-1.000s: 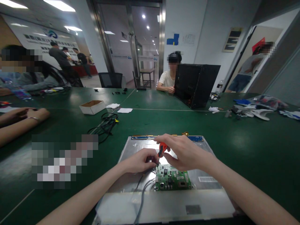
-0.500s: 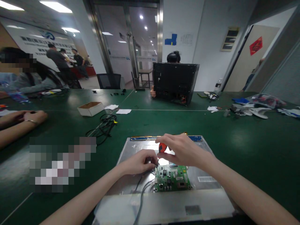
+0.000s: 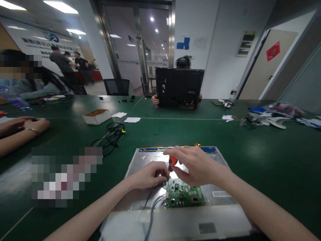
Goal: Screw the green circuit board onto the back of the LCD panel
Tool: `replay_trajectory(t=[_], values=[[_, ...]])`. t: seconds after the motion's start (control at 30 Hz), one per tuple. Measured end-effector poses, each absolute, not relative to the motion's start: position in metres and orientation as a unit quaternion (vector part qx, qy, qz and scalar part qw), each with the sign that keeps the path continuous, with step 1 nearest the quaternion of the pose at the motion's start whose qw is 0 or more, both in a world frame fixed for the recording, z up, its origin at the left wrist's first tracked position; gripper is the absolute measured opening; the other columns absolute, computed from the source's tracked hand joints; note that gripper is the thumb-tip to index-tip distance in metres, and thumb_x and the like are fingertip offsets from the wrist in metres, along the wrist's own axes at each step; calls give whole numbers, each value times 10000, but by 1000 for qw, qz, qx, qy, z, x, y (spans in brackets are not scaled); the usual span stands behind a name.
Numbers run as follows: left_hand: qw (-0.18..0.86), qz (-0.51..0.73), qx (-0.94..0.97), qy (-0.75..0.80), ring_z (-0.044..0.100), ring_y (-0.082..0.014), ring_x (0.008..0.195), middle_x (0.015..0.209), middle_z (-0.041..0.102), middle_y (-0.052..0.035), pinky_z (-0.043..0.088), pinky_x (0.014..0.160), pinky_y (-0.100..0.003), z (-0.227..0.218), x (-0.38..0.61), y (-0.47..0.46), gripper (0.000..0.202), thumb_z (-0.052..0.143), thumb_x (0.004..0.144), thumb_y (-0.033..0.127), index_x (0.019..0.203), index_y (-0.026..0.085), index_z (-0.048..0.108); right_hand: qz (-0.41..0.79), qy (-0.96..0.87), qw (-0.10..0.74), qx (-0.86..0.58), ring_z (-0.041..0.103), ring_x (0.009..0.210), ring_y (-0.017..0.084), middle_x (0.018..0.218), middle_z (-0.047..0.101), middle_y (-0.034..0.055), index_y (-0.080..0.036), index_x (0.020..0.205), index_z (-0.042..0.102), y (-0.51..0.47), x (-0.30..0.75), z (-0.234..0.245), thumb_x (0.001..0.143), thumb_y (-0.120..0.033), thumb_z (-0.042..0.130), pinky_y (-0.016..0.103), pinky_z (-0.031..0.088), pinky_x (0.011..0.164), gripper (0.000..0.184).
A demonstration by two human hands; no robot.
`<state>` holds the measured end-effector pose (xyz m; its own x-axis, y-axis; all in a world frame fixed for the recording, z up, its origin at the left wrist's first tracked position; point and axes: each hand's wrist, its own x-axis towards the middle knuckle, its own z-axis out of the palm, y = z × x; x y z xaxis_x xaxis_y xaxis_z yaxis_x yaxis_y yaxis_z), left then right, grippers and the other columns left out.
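A silver metal display panel (image 3: 147,157) lies back-up on the green table (image 3: 263,150) in front of me. A small green circuit board (image 3: 184,196) sits on it, with grey cables (image 3: 151,209) running from its left edge. My right hand (image 3: 198,165) is closed round a screwdriver with an orange handle (image 3: 172,161), its tip down at the board's upper left corner. My left hand (image 3: 149,174) rests beside it on the panel, fingers pinched at the tip near that corner; what they pinch is hidden.
A black cable bundle (image 3: 112,132) and an open cardboard box (image 3: 97,115) lie to the left. A person across the table holds a black monitor casing (image 3: 178,87) upright. Another person's arms (image 3: 17,132) rest at left. Loose parts (image 3: 268,117) sit far right.
The person across the table has turned the black casing and shifted it left, square to me. My hands stay at the board corner, with small movement of the screwdriver.
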<state>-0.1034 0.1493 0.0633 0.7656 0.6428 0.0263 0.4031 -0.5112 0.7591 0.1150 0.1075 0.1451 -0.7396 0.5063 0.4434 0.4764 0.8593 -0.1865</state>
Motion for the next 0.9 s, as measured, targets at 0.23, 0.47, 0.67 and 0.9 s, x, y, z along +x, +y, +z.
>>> replay_trajectory(t=[0.23, 0.47, 0.67, 0.9], values=[[393, 165, 854, 300, 583, -161, 760, 823, 654, -9, 454, 694, -253, 63, -103, 147, 75, 603, 782, 151, 845, 168, 641, -9, -927, 260, -270, 599, 732, 142, 986, 662, 60, -166, 1186, 479, 112, 115, 140, 882, -222, 499, 257, 373, 549, 310], [397, 170, 847, 309, 562, -149, 716, 782, 632, 0, 435, 662, -241, 64, -101, 147, 57, 610, 764, 143, 817, 160, 626, -35, -928, 247, -276, 572, 635, 123, 876, 659, 25, -171, 1132, 513, 115, 117, 142, 907, -298, 520, 248, 293, 499, 259], [405, 159, 844, 315, 550, -143, 698, 750, 612, 10, 436, 637, -233, 64, -101, 149, 65, 624, 754, 152, 817, 162, 616, -19, -930, 238, -278, 568, 682, 123, 1002, 635, 54, -163, 1194, 473, 112, 117, 146, 888, -266, 511, 256, 322, 513, 325], [400, 151, 849, 310, 543, -141, 695, 740, 604, 10, 433, 621, -227, 63, -102, 150, 58, 614, 774, 162, 831, 161, 620, -11, -931, 247, -267, 557, 679, 120, 1024, 633, 58, -148, 1210, 463, 110, 118, 147, 831, -170, 501, 262, 341, 505, 381]])
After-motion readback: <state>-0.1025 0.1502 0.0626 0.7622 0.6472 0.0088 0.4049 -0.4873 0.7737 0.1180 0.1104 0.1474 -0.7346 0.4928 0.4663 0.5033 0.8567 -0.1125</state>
